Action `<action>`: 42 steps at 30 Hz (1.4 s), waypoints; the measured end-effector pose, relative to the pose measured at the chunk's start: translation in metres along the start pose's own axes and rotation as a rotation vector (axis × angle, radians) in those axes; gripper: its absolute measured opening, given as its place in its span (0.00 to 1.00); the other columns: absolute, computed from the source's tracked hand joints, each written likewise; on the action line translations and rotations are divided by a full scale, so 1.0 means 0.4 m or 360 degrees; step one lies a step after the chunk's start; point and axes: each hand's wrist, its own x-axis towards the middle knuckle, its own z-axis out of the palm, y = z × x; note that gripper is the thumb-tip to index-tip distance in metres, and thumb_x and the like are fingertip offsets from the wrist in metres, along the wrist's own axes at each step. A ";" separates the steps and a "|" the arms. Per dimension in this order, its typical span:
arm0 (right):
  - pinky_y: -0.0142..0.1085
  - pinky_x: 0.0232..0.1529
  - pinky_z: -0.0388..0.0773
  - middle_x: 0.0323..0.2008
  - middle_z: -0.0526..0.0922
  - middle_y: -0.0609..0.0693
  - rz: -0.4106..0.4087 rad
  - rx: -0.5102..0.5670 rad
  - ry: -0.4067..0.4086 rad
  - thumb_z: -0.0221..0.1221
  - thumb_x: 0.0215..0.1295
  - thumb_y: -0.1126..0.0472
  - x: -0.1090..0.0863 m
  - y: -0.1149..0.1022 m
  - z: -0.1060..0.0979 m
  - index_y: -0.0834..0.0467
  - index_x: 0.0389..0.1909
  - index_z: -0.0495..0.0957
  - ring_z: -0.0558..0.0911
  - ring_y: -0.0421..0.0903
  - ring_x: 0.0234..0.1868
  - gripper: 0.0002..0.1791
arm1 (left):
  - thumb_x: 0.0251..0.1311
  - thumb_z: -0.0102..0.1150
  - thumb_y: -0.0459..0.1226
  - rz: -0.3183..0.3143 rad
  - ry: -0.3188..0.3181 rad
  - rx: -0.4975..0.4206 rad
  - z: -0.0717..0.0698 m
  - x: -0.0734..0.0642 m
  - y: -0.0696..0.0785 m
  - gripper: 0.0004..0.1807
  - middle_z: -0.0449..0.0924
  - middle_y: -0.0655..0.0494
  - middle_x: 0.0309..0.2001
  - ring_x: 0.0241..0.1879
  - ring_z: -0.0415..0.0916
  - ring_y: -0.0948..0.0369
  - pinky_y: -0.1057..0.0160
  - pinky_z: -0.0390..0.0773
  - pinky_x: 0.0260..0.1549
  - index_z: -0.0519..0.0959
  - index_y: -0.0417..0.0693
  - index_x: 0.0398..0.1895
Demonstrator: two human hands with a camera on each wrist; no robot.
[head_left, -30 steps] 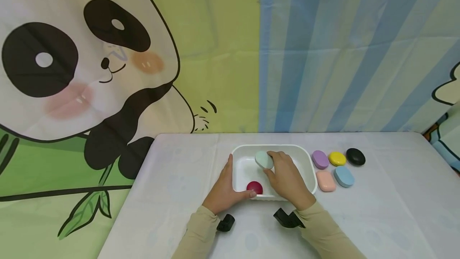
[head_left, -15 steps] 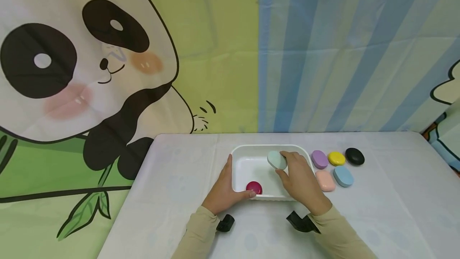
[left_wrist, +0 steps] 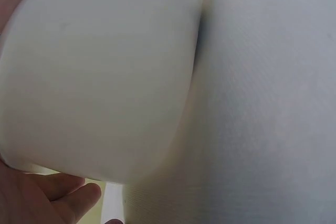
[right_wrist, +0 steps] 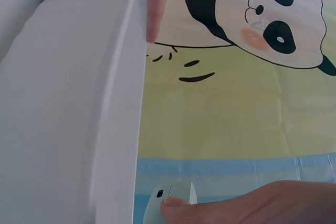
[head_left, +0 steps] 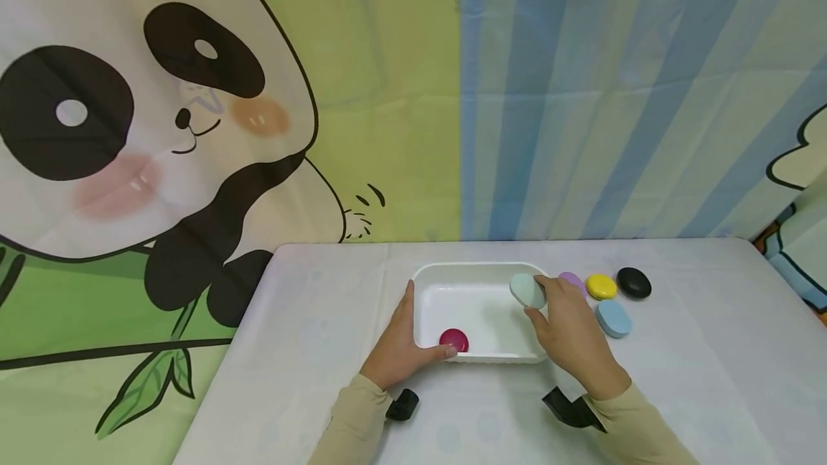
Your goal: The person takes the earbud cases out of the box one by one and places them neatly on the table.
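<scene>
My left hand (head_left: 403, 343) holds the near left corner of a white rectangular tray (head_left: 479, 359), thumb on the front rim and fingers along the left side. The left wrist view shows the tray's outer wall (left_wrist: 100, 87) up close. My right hand (head_left: 575, 332) pinches a pale mint, rounded, disc-like thing (head_left: 528, 290) between thumb and fingers, raised over the tray's right side. In the right wrist view this mint thing (right_wrist: 157, 203) shows a small dark oval mark; its exact kind is unclear. A glossy crimson round piece (head_left: 454, 340) lies in the tray's near left corner.
Right of the tray lie a yellow round piece (head_left: 601, 286), a black one (head_left: 634, 283) and a light blue one (head_left: 614, 318). A purple piece (head_left: 572, 281) is partly covered by my right hand. Behind the white-covered table (head_left: 698, 350) hangs a panda-print cloth (head_left: 388, 128).
My right hand has moved rightward with the mint piece, from the tray's middle to its right side. It now hides the pink piece and part of the purple one. My left hand keeps its place.
</scene>
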 end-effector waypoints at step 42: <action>0.59 0.33 0.68 0.42 0.71 0.77 0.0338 -0.0183 0.0201 0.63 0.53 0.63 -0.095 0.208 -0.090 0.79 0.51 0.67 0.71 0.71 0.41 0.30 | 0.35 0.70 0.61 0.0073 0.0014 -0.0008 -0.001 0.001 -0.002 0.69 0.40 0.60 0.73 0.69 0.43 0.60 0.50 0.53 0.64 0.31 0.58 0.73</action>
